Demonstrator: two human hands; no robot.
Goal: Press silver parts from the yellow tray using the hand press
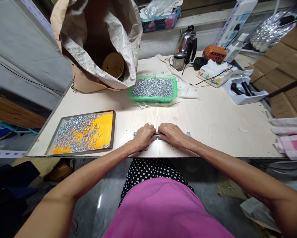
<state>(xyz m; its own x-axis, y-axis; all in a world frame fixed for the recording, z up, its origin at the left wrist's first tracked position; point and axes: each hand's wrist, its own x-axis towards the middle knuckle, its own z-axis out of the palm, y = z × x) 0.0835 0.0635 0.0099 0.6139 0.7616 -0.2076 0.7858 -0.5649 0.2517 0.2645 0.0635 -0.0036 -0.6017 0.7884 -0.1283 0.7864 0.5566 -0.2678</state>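
Note:
Near the table's front edge, my left hand (144, 137) and my right hand (172, 134) are side by side, fingers curled down over a slim grey metal bar (157, 135). Parts of the bar show between the hands and past their outer sides; its exact kind is hidden by my fingers. Under my left wrist a small grey piece shows in part. To the left lies a shallow tray (113, 130) with a yellow lining and many loose silvery screws (75, 132). Beyond my hands stands a green plastic basket (175, 94) filled with similar small metal pieces (153, 86).
A large open woven sack (124, 36) stands at the back left, with a round container (113, 65) inside. At the back right are a metal kettle (185, 41), a steel cup (178, 61), an orange battery (214, 53), a tissue pack (211, 73) and a white tray (254, 96). Cardboard boxes (282, 62) border the right.

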